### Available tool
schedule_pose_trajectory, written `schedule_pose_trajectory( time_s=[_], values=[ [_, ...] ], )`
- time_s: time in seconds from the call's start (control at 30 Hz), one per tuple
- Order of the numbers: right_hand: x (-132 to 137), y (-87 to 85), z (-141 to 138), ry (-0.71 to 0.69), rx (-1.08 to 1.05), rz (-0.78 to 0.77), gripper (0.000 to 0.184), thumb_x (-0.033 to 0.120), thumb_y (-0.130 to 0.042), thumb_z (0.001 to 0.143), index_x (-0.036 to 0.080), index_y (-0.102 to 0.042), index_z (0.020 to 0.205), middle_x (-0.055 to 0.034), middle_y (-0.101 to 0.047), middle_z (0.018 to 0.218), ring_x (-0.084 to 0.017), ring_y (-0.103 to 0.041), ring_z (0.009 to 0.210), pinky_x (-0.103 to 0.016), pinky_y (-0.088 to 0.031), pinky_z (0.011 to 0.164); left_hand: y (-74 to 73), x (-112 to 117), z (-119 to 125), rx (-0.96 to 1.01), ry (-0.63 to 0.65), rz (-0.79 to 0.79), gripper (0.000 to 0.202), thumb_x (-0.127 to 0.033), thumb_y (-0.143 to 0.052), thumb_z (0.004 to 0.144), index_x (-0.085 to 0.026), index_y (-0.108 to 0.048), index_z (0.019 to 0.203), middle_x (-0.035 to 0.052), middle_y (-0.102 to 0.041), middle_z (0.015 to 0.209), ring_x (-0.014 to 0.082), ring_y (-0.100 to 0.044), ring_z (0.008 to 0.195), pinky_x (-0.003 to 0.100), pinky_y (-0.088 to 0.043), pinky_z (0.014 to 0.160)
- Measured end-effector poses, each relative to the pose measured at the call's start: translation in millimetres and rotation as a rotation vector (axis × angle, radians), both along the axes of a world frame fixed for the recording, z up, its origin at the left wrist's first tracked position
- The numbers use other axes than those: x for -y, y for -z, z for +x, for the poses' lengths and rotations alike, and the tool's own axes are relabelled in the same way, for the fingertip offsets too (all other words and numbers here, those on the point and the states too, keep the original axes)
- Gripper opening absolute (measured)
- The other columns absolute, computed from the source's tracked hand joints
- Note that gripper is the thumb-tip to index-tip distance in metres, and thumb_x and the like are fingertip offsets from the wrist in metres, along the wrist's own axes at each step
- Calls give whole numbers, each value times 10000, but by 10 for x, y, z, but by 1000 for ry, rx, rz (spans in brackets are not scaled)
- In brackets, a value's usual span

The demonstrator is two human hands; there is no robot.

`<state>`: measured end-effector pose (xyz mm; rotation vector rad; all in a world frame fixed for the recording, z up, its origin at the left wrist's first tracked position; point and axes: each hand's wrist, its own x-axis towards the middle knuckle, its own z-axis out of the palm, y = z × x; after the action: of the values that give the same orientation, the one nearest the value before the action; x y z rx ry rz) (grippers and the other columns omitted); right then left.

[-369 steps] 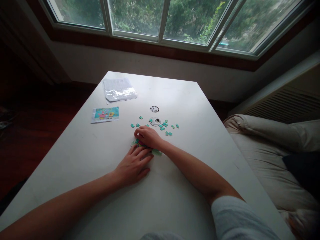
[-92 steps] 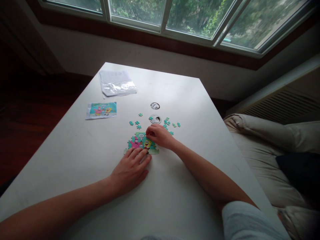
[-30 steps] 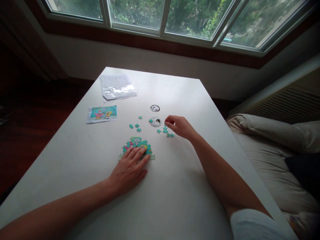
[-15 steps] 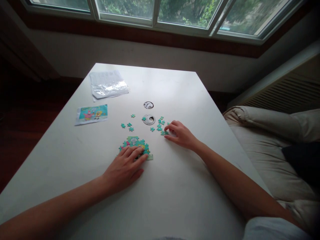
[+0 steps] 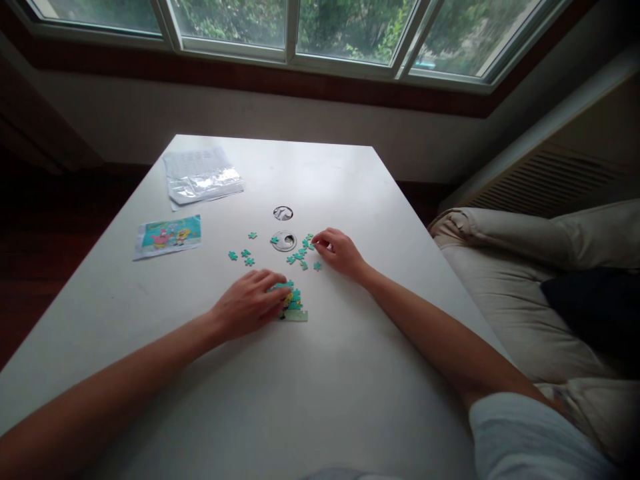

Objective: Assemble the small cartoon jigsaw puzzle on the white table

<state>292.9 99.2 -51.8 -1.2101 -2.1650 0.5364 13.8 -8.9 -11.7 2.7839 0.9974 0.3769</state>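
A small, partly built cartoon jigsaw puzzle lies on the white table. My left hand rests flat on it, fingers stretched out, and covers most of the picture. Several loose teal puzzle pieces are scattered just beyond it. My right hand is at the right side of that scatter, with curled fingertips pinching at a piece I cannot make out clearly.
A printed picture card lies at the left. A clear plastic bag on paper sits at the far left. Two round cable holes are in the tabletop. A beige cushion lies right of the table. Windows run along the back.
My left hand slid further over the puzzle and hides more of it. My right hand shifted slightly left among the loose pieces. The view has panned right.
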Motion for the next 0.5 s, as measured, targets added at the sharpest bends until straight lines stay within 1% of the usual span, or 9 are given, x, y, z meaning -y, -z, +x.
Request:
schedule_pose_trajectory(
  time_s=[0.03, 0.1, 0.17, 0.2, 0.27, 0.33, 0.4, 0.5],
  values=[
    [-46, 23, 3, 59, 4, 28, 164, 228, -545, 946, 194, -701, 986, -67, -616, 951, -197, -550, 894, -321, -439, 849, 17, -127, -47, 16, -67, 23, 294, -264, -464, 1002, -235, -638, 1238, 86, -625, 1291, 244, -562, 1142, 428, -463, 1013],
    [-117, 67, -9, 150, 20, 58, 193, 205, -523, 944, 194, -702, 1016, -90, -619, 1022, -225, -546, 994, -357, -430, 929, 57, -393, -169, 60, -239, 47, 313, -287, -459, 1002, -208, -641, 1244, 105, -599, 1333, 270, -527, 1215, 468, -438, 1067],
    [-149, 99, -41, 180, 26, 56, 231, 187, -494, 950, 194, -699, 1057, -101, -618, 1072, -235, -538, 1050, -376, -414, 984, 116, -644, -297, 55, -369, 71, 381, -338, -473, 992, -196, -599, 1322, 124, -543, 1415, 307, -465, 1303, 519, -399, 1108],
    [-151, 108, -61, 170, 19, 47, 245, 180, -480, 953, 194, -696, 1067, -100, -619, 1083, -232, -539, 1062, -374, -411, 994, 155, -752, -348, 34, -392, 65, 437, -376, -482, 988, -191, -559, 1376, 129, -499, 1468, 317, -425, 1351, 526, -377, 1128],
    [-137, 114, -107, 120, -17, 21, 259, 168, -461, 955, 196, -692, 1069, -90, -627, 1089, -219, -548, 1065, -355, -418, 989, 245, -917, -405, -10, -381, 31, 539, -439, -473, 992, -172, -478, 1459, 141, -420, 1547, 320, -356, 1424, 523, -317, 1178],
    [-116, 109, -150, 72, -74, -1, 268, 157, -452, 948, 198, -691, 1062, -76, -638, 1082, -204, -564, 1045, -333, -431, 963, 336, -1006, -395, -48, -339, 1, 603, -480, -423, 1014, -161, -391, 1525, 151, -346, 1604, 321, -291, 1476, 534, -249, 1213],
    [-104, 108, -184, 69, -134, -8, 277, 146, -446, 939, 197, -691, 1057, -66, -645, 1073, -195, -578, 1019, -323, -442, 940, 407, -1029, -343, -66, -289, -17, 626, -507, -382, 1029, -179, -337, 1560, 140, -294, 1638, 316, -249, 1505, 540, -198, 1233],
    [-102, 129, -212, 135, -176, 14, 284, 136, -437, 939, 193, -697, 1037, -65, -644, 1053, -194, -587, 993, -328, -449, 930, 450, -992, -269, -67, -219, -37, 614, -532, -386, 1025, -234, -354, 1562, 104, -306, 1642, 299, -249, 1513, 524, -171, 1249]
  ],
)
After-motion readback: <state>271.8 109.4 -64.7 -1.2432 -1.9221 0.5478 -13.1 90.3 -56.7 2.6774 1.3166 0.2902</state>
